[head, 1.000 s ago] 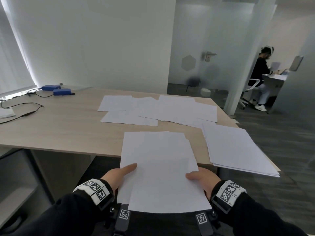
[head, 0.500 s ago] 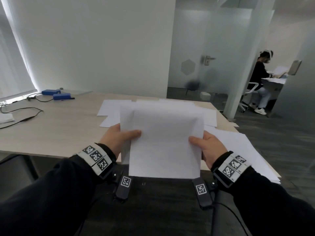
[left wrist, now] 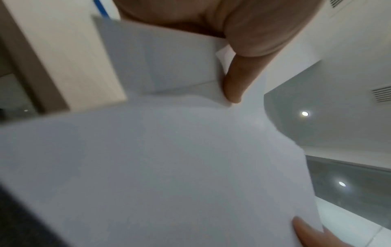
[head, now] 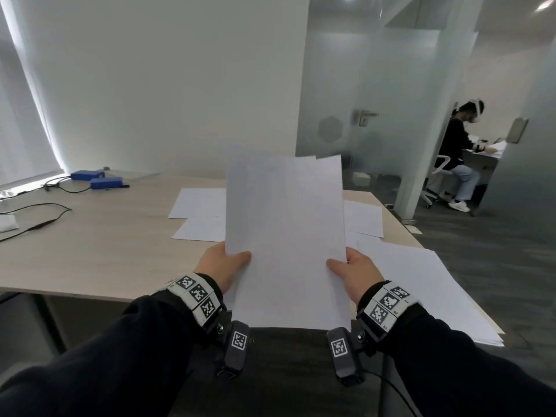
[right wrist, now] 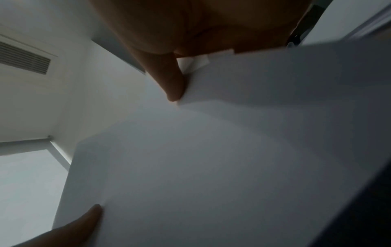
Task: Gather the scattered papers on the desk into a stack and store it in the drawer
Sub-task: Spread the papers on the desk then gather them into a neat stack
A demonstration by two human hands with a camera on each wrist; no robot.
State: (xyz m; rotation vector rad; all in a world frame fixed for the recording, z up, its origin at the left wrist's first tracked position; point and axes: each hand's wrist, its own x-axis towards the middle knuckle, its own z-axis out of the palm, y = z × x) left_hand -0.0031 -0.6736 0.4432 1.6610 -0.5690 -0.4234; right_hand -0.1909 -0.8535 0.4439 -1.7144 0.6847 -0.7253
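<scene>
Head view: a sheaf of papers [head: 285, 242] is held upright at the centre of the frame, in the air above the near edge of the tabletop [head: 99, 245]. The left hand [head: 221, 266] pinches its left edge and the right hand [head: 353, 269] its right edge, each with the thumb lying across the front sheet and the fingers hidden behind. The top edges sit uneven — at least 2 sheets stand offset. More loose sheets [head: 198, 203] lie flat at centre frame behind the sheaf, and a larger pile [head: 421, 284] rests at the right, overhanging the tabletop corner. 2 blue boxes [head: 99, 179] and a black cable [head: 45, 215] sit at the left. No drawer is in view.

Left wrist view: the thumb [left wrist: 234, 80] presses on the sheet near its edge, with a stray corner peeking beside it; a fingertip of the other hand shows at the lower right.

Right wrist view: dim, but a thumb [right wrist: 169, 78] clamps the paper edge in the same way, again with misaligned corners by it.

Judgement: the sheets look light, floppy and slick against each other, so they would likely fan or slide if the pinch loosens. Holding both long edges at mid-height — as here — suits tapping the bottom edge square on the tabletop.
</scene>
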